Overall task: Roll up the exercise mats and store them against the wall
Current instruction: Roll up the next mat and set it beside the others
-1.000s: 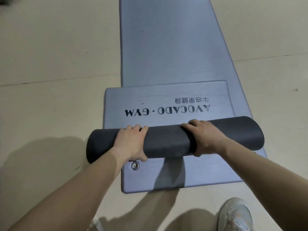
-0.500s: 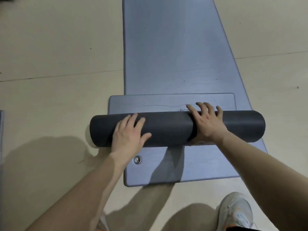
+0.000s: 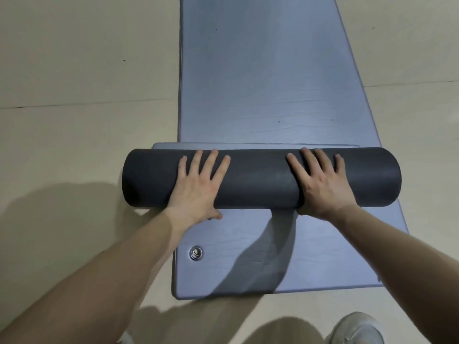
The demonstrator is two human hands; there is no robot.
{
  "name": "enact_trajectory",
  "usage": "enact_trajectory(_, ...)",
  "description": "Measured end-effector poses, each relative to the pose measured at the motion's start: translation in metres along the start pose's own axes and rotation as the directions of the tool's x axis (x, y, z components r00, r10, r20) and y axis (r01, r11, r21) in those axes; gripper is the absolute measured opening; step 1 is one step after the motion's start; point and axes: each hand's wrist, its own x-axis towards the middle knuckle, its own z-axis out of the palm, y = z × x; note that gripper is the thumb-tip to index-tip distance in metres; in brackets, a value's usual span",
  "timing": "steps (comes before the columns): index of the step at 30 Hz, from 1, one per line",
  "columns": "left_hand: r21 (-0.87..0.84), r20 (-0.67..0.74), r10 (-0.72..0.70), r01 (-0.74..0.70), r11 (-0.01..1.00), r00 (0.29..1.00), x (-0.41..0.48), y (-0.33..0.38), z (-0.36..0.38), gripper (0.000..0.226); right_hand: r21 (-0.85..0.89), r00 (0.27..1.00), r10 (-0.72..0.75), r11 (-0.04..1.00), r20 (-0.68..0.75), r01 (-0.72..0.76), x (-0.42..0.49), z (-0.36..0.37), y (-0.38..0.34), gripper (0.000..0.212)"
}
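the dark roll [image 3: 260, 178] lies crosswise at the centre, on the flat blue-grey mat [image 3: 268, 70] running to 12 o'clock. left hand [image 3: 198, 187] and right hand [image 3: 323, 184] press on top, fingers spread flat, gripping nothing. uneven pushing would likely skew the roll; loose winding could let it spring open. matte, foam-like cylinder; faintly grained mat, metal eyelet [image 3: 196, 252] at 7 o'clock.

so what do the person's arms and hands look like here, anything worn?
Both forearms are bare right to the frame edge: no sleeves in view. The left hand and right hand wear no gloves, and no rings, watch or wristband show. Nails are short and unpainted, as far as the picture tells.
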Motion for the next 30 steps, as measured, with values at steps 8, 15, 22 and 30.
enact_trajectory(8, -0.131, 0.002, 0.039, -0.038, 0.991, 0.999, 0.024, -0.024, -0.023, 0.13, 0.033, 0.995, -0.066, 0.997, 0.08, 0.064, 0.019, -0.031, 0.008, 0.133)
enact_trajectory(15, -0.303, 0.002, -0.26, 0.248, 0.92, 0.966, -0.037, -0.065, -0.019, 0.101, 0.221, 0.977, -0.011, 0.974, 0.213, -0.037, -0.003, -0.048, -0.071, 0.123)
enact_trajectory(22, -0.781, 0.624, -0.461, 0.53, -0.332, 0.631, -0.101, -0.055, 0.03, 0.113, 0.501, 0.94, -0.1, 0.862, 0.327, -0.083, 0.006, -0.083, -0.212, 0.111)
enact_trajectory(30, -0.759, 0.629, -0.484, 0.344, -0.553, 0.608, -0.135, -0.108, 0.061, 0.141, 0.767, 0.916, -0.305, 0.641, 0.263, -0.007, 0.001, -0.064, -0.289, 0.125)
